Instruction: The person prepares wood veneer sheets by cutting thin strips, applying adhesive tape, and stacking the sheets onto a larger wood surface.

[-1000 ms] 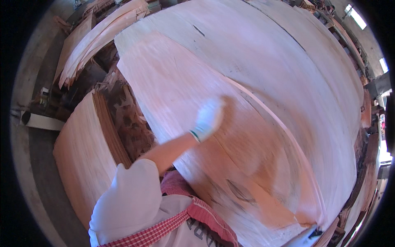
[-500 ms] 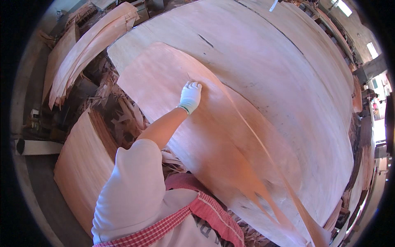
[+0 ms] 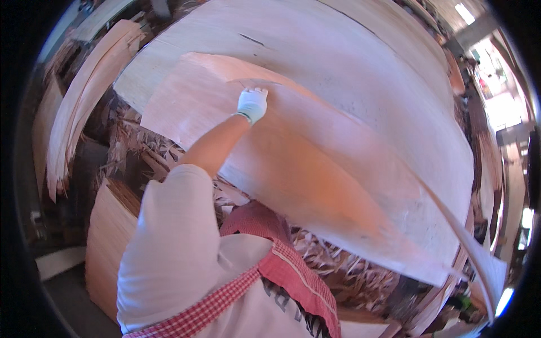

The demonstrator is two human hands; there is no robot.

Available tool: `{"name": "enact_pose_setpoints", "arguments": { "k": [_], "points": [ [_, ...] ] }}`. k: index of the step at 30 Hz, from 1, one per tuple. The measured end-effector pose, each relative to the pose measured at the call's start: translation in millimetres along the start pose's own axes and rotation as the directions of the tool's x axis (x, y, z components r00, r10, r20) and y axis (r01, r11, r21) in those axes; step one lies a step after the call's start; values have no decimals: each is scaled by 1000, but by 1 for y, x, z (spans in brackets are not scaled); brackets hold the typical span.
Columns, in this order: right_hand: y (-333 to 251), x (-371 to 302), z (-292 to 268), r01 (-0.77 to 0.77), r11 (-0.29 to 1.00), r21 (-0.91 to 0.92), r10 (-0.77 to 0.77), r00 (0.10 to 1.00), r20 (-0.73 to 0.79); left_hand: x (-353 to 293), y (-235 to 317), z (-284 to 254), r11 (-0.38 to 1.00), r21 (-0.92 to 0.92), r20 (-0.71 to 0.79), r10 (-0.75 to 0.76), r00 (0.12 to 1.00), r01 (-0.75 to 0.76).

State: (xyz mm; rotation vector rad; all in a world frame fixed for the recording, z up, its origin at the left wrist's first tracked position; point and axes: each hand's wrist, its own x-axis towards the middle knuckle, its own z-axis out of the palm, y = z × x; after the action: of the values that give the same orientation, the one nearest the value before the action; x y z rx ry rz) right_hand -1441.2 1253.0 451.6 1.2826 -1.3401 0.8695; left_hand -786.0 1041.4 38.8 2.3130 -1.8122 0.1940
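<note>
My left hand [image 3: 252,105], in a white glove with a green-edged cuff, reaches out over a broad thin sheet of wood veneer [image 3: 191,101]. Its fingers are curled down onto the sheet, where the veneer creases and lifts beside the fingertips. The fingertips are partly hidden in that fold. Under it lies a larger pale veneer sheet [image 3: 349,73] with a few dark splits. Toward the right, the upper sheet's far edge rises into a long curling strip [image 3: 462,236], and its middle is blurred by motion. My right hand is out of the picture.
Torn veneer scraps [image 3: 344,267] litter the floor along the near edge. At the left stands a stack of veneer [image 3: 110,248], with long curved veneer pieces [image 3: 84,101] behind it. Beams and bright openings [image 3: 501,110] show at the far right.
The upper veneer sheet has shifted and buckled near my left hand, which still grips it. Its strip at the right has swung outward and up. The whole view has turned to the right.
</note>
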Motion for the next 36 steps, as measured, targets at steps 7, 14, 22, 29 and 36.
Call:
{"name": "enact_pose_setpoints", "arguments": {
  "k": [7,14,22,29,36],
  "points": [
    [-7,-39,-72,-257,966,-37,258,934,246,-69,-88,-94,996,-88,-86,24,996,-31],
    [-14,-37,-88,-253,962,-104,272,923,271,22,-209,-95,962,245,-260,188,947,-124],
    [57,-42,-38,-22,930,-366,194,876,441,108,-231,-105,932,-57,351,354,867,-358],
    [-49,9,132,-672,738,-51,647,686,333,187,-259,-174,683,-511,286,707,647,-521],
    [-153,114,253,-737,670,-95,721,614,321,329,-265,-124,766,-494,473,633,613,-411]
  ]
}}
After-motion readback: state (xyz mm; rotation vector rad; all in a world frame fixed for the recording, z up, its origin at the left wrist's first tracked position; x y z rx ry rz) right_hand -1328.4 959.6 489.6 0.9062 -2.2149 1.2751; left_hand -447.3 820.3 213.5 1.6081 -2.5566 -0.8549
